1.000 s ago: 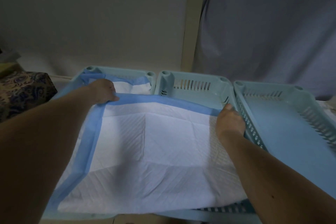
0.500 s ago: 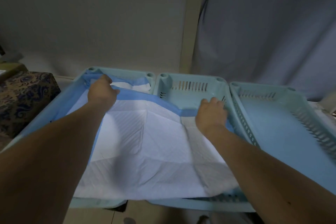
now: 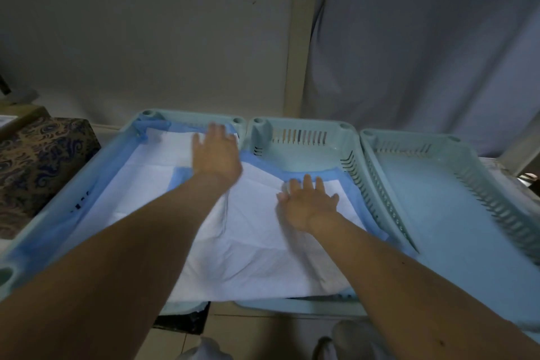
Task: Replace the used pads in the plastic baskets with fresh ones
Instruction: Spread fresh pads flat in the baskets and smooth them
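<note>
Your left hand [image 3: 215, 152] lies flat with fingers spread at the far end of the left basket [image 3: 96, 166], and your right hand [image 3: 306, 202] presses open-palmed on the fresh pad [image 3: 251, 231] — neither grips anything. The pad straddles the left and middle basket [image 3: 349, 137], its near edge hanging over the front. Smooth outward from the centre — then tuck the blue border down against the walls. The right basket [image 3: 496, 184] looks bare.

Three pale-green slotted baskets [image 3: 304, 137] sit side by side. A white, blue-edged pad [image 3: 257, 231] lies spread across the left two.
</note>
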`<act>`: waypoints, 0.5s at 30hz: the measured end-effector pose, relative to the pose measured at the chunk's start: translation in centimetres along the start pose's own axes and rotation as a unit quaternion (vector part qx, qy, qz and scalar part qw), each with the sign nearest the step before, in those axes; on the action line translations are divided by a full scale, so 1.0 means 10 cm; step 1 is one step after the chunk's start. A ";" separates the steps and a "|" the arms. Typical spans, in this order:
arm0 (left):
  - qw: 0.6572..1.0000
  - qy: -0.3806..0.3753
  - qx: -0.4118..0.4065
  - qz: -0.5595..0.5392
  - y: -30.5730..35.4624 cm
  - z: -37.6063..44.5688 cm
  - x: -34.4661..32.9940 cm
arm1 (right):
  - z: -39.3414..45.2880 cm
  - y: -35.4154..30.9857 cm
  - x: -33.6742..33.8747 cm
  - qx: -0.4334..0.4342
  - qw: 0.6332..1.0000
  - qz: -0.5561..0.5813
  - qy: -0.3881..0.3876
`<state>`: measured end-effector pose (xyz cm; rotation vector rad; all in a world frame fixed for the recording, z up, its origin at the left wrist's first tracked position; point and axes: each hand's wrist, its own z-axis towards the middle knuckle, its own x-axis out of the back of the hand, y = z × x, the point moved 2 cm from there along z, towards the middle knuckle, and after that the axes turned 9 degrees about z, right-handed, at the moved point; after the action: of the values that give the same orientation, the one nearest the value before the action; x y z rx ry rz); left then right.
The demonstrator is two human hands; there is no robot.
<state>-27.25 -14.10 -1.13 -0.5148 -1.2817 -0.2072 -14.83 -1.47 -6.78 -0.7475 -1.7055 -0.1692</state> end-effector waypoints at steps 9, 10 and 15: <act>0.952 -0.144 -0.193 0.189 0.64 -0.60 -0.28 | -0.19 0.27 -0.15 -0.167 0.985 0.041 -0.031; 0.950 -0.141 -0.196 0.197 0.63 -0.61 -0.32 | -0.20 0.27 -0.14 -0.169 0.984 0.040 -0.030; 0.943 -0.131 -0.201 0.229 0.63 -0.63 -0.30 | -0.25 0.32 -0.09 -0.152 0.987 0.030 -0.038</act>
<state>-20.00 -12.06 -6.75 -1.2077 -1.3419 -0.0040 -10.88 -0.51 -7.79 -1.0414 -1.7484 -0.3695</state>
